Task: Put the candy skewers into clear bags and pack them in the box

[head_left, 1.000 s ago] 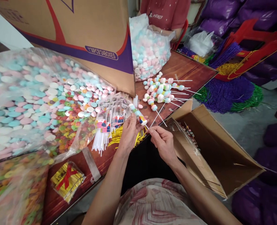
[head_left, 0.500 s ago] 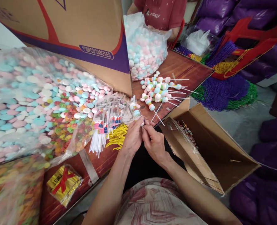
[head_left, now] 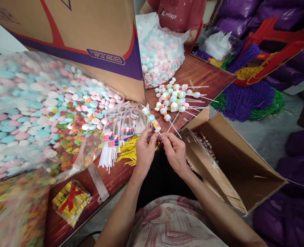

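My left hand point(head_left: 144, 151) and my right hand point(head_left: 175, 151) meet over the table's front edge, both pinched at the base of a wrapped candy skewer point(head_left: 152, 120) that points up and away from me. Right behind my left hand lie printed clear sleeves point(head_left: 121, 123), a bundle of white sticks point(head_left: 108, 157) and loose gold twist ties point(head_left: 128, 151). A pile of finished candy skewers point(head_left: 173, 97) lies beyond my hands on the brown table point(head_left: 205, 77).
Big bags of pastel marshmallows point(head_left: 36, 103) and coloured ring candy point(head_left: 72, 137) fill the left. A large carton point(head_left: 90, 37) stands behind. An open cardboard box point(head_left: 234, 164) sits at my right. A packet of twist ties point(head_left: 71, 200) lies near left. A person in red point(head_left: 182, 13) sits opposite.
My hands closed together at the skewer's base, then drew slightly apart again. The skewer has stayed in my fingers, tilted up and to the left.
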### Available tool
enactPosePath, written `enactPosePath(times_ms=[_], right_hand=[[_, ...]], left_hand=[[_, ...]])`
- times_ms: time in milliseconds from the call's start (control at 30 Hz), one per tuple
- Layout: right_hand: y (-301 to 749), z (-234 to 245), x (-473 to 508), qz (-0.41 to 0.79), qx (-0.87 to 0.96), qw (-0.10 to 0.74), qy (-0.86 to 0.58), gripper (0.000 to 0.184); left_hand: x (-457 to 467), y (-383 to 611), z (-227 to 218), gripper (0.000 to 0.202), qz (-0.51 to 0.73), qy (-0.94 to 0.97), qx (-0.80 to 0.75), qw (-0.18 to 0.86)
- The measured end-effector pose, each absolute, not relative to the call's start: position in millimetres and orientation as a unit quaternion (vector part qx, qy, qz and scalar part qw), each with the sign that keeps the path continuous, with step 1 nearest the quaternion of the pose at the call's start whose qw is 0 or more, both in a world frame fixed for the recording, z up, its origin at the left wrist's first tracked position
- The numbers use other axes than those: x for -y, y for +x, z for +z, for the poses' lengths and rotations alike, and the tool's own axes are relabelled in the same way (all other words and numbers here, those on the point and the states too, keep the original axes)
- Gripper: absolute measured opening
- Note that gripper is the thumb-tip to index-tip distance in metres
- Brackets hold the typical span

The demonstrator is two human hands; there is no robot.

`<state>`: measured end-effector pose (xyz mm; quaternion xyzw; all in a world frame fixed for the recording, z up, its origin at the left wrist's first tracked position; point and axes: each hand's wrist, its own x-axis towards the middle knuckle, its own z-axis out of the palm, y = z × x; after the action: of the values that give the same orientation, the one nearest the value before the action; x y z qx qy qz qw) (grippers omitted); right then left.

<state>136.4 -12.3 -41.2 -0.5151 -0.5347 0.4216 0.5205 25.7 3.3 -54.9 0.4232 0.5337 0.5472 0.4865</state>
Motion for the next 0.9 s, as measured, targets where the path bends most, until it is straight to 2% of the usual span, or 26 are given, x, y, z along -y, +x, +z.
enactPosePath(times_ms=[133, 233, 433, 700, 900], right_hand=[[133, -42, 15, 0.416, 0.540, 0.520, -0.515, 0.023], [133, -43, 16, 0.414, 0.541, 0.530, -0.504, 0.022], [133, -41, 16, 0.412, 0.536, 0.521, -0.521, 0.021], [127, -41, 18, 0.415, 0.513, 0.533, -0.530, 0.022], [125, -38, 14, 0.357, 0.530, 0.534, -0.554, 0.023]], left_hand=[[-4, 24, -54, 0.015, 0.518, 0.505, -0.581, 0.373], [-2, 23, -51, 0.016, 0.488, 0.565, -0.597, 0.295], [-1, 24, -50, 0.014, 0.474, 0.603, -0.608, 0.205], [-2, 22, -46, 0.017, 0.440, 0.651, -0.596, 0.166], [3, 16, -40, 0.015, 0.414, 0.731, -0.501, 0.210]])
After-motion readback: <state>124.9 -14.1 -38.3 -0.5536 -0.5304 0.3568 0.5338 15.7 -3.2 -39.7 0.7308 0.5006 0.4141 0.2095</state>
